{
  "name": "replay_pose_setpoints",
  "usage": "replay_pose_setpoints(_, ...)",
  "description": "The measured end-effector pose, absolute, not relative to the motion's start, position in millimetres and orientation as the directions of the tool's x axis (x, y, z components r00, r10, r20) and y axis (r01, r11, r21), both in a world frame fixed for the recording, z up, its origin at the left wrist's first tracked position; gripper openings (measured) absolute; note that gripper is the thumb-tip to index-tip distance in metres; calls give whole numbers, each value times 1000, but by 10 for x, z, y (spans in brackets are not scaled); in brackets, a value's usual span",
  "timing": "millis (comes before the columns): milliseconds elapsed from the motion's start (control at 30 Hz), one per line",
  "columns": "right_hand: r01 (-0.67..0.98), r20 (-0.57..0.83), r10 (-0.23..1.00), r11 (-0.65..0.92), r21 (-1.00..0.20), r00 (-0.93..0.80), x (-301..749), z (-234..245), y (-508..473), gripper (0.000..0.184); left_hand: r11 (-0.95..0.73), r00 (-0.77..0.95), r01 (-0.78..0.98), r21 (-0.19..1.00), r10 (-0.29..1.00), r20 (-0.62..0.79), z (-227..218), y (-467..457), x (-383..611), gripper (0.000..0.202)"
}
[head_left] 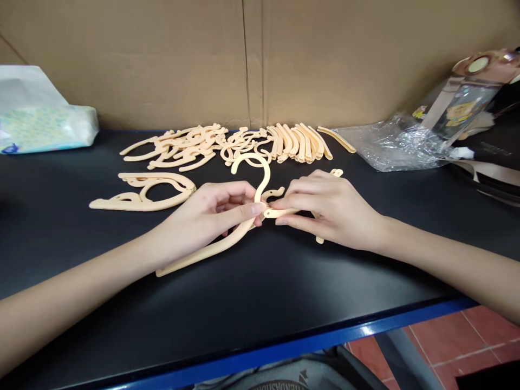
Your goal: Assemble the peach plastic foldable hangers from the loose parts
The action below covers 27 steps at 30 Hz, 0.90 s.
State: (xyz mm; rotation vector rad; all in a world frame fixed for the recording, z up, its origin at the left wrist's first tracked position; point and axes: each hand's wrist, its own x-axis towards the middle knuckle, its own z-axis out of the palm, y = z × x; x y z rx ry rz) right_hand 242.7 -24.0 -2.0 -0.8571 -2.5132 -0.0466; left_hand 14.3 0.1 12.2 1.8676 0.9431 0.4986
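Note:
My left hand (211,214) is closed around a pale peach plastic hanger piece with a hook (260,168), whose long arm (190,259) slants down to the table. My right hand (329,208) pinches a second peach arm piece (280,213), and the two pieces meet between my fingertips. Both hands rest just above the black table (252,303).
Behind my hands lies a heap of loose peach hanger parts (195,146) and a row of stacked arm pieces (298,142). An assembled hanger (146,192) lies at the left. A tissue pack (40,127) sits far left, crumpled clear plastic packaging (398,143) far right. A cardboard wall (252,59) stands behind.

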Motion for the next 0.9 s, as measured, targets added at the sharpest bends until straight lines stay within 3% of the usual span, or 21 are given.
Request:
replay_pose_setpoints(467, 626, 440, 630, 759, -179, -639, 2415, -26, -253, 12, -160, 622, 411, 898, 769, -148, 155, 17, 113, 30)
replay_pose_setpoints(633, 637, 479, 585, 768, -69, -654, 2409, -33, -261, 15, -171, 629, 465, 869, 754, -188, 142, 26, 91, 31)
replay_pose_setpoints(900, 601, 519, 474, 793, 99, -711, 2389, -31, -300, 26, -278, 674, 473, 836, 726, -139, 119, 48, 97, 34)
